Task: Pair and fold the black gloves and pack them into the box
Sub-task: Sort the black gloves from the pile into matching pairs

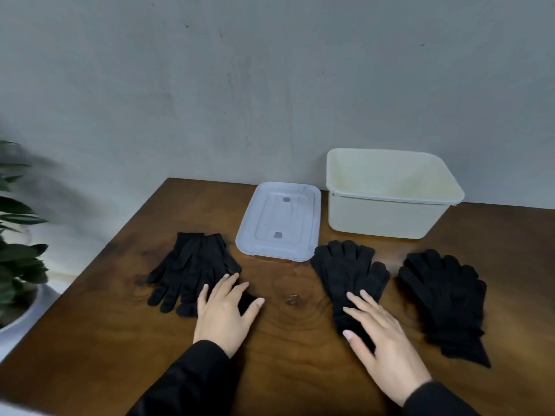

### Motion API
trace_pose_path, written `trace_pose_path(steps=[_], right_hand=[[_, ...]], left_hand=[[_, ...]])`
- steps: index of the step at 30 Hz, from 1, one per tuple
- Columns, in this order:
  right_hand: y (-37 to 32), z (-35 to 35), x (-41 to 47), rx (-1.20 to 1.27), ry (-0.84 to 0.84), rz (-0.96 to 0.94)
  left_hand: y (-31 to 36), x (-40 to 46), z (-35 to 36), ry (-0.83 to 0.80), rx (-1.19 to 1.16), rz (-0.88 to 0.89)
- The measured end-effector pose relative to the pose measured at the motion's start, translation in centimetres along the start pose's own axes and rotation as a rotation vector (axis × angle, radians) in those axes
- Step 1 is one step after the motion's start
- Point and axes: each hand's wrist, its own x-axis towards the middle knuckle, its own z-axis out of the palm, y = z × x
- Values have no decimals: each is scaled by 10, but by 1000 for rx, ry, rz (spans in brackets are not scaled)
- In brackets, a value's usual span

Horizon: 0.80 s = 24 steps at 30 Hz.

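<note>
Three heaps of black gloves lie on the wooden table (288,349). The left gloves (189,265) have thin fingers pointing down-left; my left hand (223,313) rests flat over their right edge, fingers spread. The middle knit gloves (345,271) point their fingers away from me, and my right hand (381,340) lies flat on their cuff end. The right knit gloves (447,298) lie untouched. An empty cream plastic box (387,217) stands at the back right.
A pale grey lid (279,220) lies upside down left of the box, behind the gloves. A potted plant (18,259) stands off the table's left edge. A grey wall rises directly behind the table.
</note>
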Motion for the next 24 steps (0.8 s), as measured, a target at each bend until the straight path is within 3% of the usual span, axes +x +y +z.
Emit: trace_pose_path(steps=[5,9,14,21,24], right_hand=[[0,2,0,1,11,3],[1,2,1,-2,15,5],[2,3,1,-7,15,-2],[1,2,2,-17,6,4],[1,2,2,-22,11,4]], left_hand=[[-6,31,-30,244,-165,-210],[-38,83,-57,79,-116,-460],[-55,114,-55,-263,141,-363],[-62,119,-47,-258,88,-367],[-63,117,-49,-162,4,-324]])
